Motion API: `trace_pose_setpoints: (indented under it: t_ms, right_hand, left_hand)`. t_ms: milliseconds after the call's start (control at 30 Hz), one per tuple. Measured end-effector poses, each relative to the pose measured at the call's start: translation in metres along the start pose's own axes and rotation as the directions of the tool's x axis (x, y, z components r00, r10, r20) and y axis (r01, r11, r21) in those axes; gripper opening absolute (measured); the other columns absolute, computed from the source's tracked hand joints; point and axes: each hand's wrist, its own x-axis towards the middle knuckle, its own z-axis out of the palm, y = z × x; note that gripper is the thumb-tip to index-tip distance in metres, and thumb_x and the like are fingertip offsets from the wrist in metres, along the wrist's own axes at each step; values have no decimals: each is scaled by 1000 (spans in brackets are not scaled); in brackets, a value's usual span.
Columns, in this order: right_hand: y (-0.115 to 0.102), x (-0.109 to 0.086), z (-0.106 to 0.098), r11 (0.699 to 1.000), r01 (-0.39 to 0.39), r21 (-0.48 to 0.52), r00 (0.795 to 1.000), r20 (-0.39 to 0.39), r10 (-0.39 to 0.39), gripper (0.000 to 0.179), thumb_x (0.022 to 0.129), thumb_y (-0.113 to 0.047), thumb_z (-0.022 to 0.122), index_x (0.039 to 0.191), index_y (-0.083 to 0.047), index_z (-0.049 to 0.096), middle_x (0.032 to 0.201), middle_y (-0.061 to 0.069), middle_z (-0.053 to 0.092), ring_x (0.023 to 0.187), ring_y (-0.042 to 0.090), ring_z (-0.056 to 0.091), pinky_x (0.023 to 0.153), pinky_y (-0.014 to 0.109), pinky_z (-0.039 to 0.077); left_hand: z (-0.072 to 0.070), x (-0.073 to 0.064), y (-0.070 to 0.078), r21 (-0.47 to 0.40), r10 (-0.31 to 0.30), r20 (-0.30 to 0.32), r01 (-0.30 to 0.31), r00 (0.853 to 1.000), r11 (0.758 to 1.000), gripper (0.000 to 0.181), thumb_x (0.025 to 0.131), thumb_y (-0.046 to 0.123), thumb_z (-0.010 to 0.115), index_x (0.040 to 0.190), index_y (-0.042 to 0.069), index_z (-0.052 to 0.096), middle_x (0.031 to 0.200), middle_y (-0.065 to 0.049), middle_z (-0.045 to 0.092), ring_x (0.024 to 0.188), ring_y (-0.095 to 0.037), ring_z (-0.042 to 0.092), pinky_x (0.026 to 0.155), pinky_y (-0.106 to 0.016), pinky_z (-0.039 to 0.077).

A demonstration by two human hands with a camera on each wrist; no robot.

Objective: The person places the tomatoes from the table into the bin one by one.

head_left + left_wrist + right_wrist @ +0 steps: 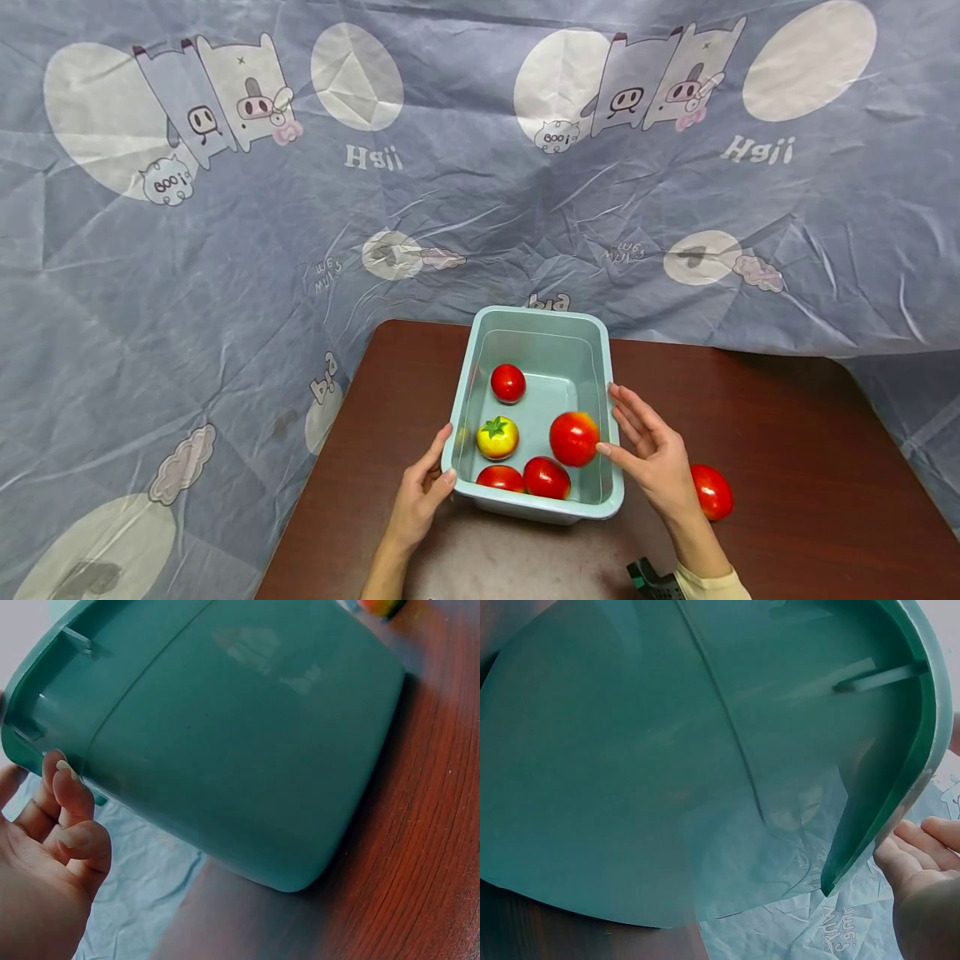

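A pale green plastic basin [540, 507] stands on the table, holding several tomatoes. Among them are a yellow-red tomato [497, 438] with a green leafy top, a small red tomato [508, 383] farther back, and a large red tomato [574, 438] by the right wall. My left hand [418, 496] holds the rim at the near left; in the left wrist view its fingers [75, 796] bend below the rim. At the right rim, my right hand [656, 462] has its thumb over the edge beside the large tomato and its fingers along the outside [922, 851].
Another red tomato [711, 492] lies on the brown table [810, 467], right of my right wrist. A black wrist device [654, 581] shows at the right sleeve. Behind the table hangs a blue-grey printed cloth [465, 200].
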Motion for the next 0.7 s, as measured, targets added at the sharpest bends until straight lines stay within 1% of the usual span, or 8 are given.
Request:
trace_pose_setpoints:
  t_ms: [67, 133, 267, 400, 500, 533, 600, 700]
  right_hand:
    - [0, -1, -1, 1000, 23, 5, 1000, 2, -23, 77, 67, 25, 64, 135, 15, 30, 137, 37, 30, 131, 34, 35, 99, 29, 36]
    - [1, -2, -2, 1000, 21, 8, 1000, -9, -21, 76, 67, 25, 64, 135, 15, 31, 137, 37, 31, 130, 35, 35, 98, 29, 37]
    - [3, -9, -6, 999, -48, -15, 998, -47, 48, 76, 68, 23, 65, 136, 10, 34, 139, 33, 33, 130, 36, 35, 97, 29, 37]
    - [6, -16, -13, 989, -118, -88, 989, -99, 109, 71, 73, 18, 64, 137, 5, 37, 140, 27, 36, 129, 30, 38, 97, 27, 38]
    - [10, -22, -19, 965, -159, -208, 979, -159, 127, 64, 78, 11, 64, 136, 1, 40, 139, 23, 41, 127, 15, 45, 94, 22, 40]
    - [12, -24, -22, 951, -176, -253, 974, -182, 132, 62, 79, 8, 64, 136, -2, 42, 138, 20, 42, 125, 13, 46, 94, 20, 41]
    - [15, -28, -27, 922, -183, -341, 971, -210, 115, 60, 80, 5, 65, 135, -2, 44, 137, 20, 44, 123, 9, 48, 92, 16, 41]
    - [13, -36, -31, 888, -224, -402, 956, -267, 121, 60, 78, 3, 68, 133, -4, 47, 135, 17, 48, 120, 6, 50, 91, 13, 41]
  left_hand:
    - [0, 0, 1, -2, -3, -1, 3, 1000, 1000, 57, 89, -5, 44, 144, 5, 29, 135, -33, 37, 92, -18, 58, 66, -29, 50]
    - [0, 0, 1, -3, -5, -3, 5, 1000, 1000, 57, 89, -5, 44, 144, 5, 29, 136, -31, 37, 94, -16, 58, 69, -26, 51]
    - [0, 0, 2, 5, -10, -7, 10, 1000, 1000, 56, 90, -4, 44, 143, 5, 30, 137, -30, 37, 96, -14, 58, 73, -22, 50]
    - [0, 0, 2, 4, -5, -8, 5, 1000, 1000, 57, 89, -5, 44, 143, 5, 30, 134, -34, 37, 92, -15, 58, 65, -24, 50]
    - [0, 0, 2, 3, 1, -14, -1, 1000, 1000, 57, 89, -6, 44, 143, 4, 30, 135, -34, 36, 91, -15, 58, 61, -28, 49]
    - [-1, 0, 2, 6, 4, -16, -4, 1000, 1000, 57, 89, -6, 44, 143, 4, 30, 135, -34, 36, 90, -18, 58, 60, -28, 49]
    - [-1, 0, 2, 4, 8, -17, -8, 1000, 1000, 56, 89, -6, 44, 143, 3, 30, 135, -34, 36, 90, -18, 59, 60, -29, 49]
    - [0, -1, 1, -5, 6, -7, -6, 1000, 1000, 56, 90, -6, 44, 143, 3, 30, 134, -35, 36, 91, -21, 59, 63, -25, 50]
